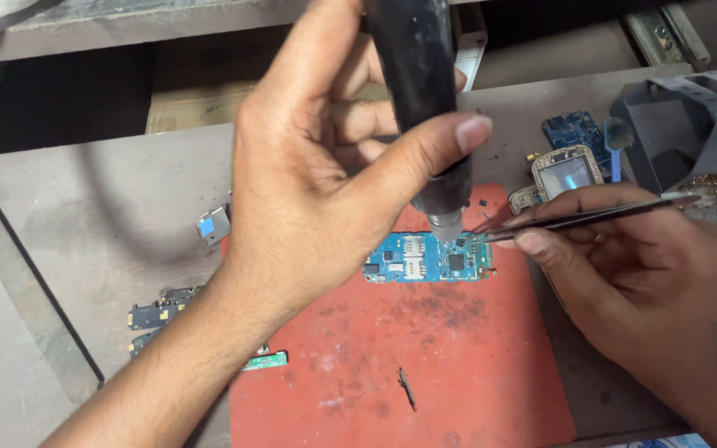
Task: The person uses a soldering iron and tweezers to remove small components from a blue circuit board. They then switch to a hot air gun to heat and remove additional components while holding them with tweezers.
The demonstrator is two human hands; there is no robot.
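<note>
- The left hand (309,166) reaches in from the lower left, forearm slanting up across the desk (85,216), its grip clenched round a thick black cylindrical hot-air tool (421,91); the thumb presses along the barrel's right side.
- The tool stands almost upright, and its metal nozzle (446,222) points down just above the small blue rectangular circuit board (425,259).
- The right hand (624,265) comes in from the lower right, pinching slim dark metal tweezers (591,216) between thumb and fingers; their tips meet the board's right end, beside the nozzle.
- The board lies on the upper part of a worn red rubber mat (425,373) on the grey desk.
- Left of the mat lie a small silver square metal shield (213,226) and dark strip-shaped board pieces (159,314).
- Behind the right hand sit another blue board (573,131) and a gold-rimmed phone frame (568,172).
</note>
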